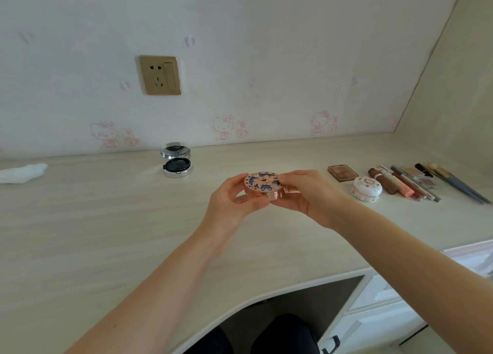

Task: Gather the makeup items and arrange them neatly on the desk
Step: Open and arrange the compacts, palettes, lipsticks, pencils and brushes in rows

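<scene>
Here both hands hold one round compact point(264, 185) in the air above the middle of the desk point(106, 220). The compact is a flat round box in rose-gold colour; its lid has a cut-out flower pattern with blue behind it, and the side wall is shiny metal. The left hand point(232, 201) has its grip closed around the left side, with the thumb under the front edge and the fingers curled behind. The right hand point(309, 193) has its grip closed on the right side, the fingertips pinching the rim. At the back of the desk, near the wall, an open silver compact point(176, 159) stands with its mirror lid raised and a dark inside. On the right side lies a row of makeup: a brown square palette point(342, 172), a white round jar point(367, 189) with small flowers, some lipstick tubes point(392, 184) and brushes point(453, 183), close side by side. A white tissue point(22, 173) lies at the far left.
</scene>
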### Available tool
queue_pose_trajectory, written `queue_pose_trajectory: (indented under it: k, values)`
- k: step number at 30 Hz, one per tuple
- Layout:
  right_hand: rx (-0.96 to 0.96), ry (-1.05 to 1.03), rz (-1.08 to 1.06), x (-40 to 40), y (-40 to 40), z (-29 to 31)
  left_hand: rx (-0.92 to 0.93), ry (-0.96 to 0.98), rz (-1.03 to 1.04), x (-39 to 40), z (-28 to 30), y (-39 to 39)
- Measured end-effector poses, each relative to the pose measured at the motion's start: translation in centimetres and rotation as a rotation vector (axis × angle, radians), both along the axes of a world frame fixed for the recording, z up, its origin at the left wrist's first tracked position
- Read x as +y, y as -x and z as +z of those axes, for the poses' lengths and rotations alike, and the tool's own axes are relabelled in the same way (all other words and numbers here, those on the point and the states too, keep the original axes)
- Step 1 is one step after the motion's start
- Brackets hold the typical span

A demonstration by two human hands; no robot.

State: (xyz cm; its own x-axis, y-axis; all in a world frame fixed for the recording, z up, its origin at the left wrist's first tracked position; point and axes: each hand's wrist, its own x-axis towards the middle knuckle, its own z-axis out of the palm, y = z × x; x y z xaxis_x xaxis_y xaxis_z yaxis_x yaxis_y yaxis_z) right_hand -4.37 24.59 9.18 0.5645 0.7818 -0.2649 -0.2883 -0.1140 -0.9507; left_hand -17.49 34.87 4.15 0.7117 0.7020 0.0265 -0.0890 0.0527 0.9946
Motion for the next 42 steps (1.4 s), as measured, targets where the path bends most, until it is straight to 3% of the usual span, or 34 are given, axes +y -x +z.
queue_pose_trajectory:
  k: [6,14,22,27,36,42]
  values:
    - [-0.263,0.135,0.107,0.5,1.3,0.3,-0.123,0.220,-0.053,1.4,-0.1,1.6]
    - [-0.563,0.260,0.227,0.5,2.3,0.7,-0.222,0.325,-0.156,1.2,1.4,3.3]
    - [-1.115,0.226,0.367,0.7,2.8,1.0,-0.215,0.437,-0.138,1.6,1.5,3.9]
    - [-1.190,0.152,0.459,1.4,3.3,1.1,-0.228,0.454,-0.154,1.6,1.4,4.2]
    - [-1.161,0.116,0.496,1.8,3.1,1.9,-0.257,0.390,-0.224,1.7,1.3,4.9]
    - [-1.046,0.139,0.546,2.0,2.3,2.4,-0.274,0.336,-0.257,1.8,1.1,5.2]
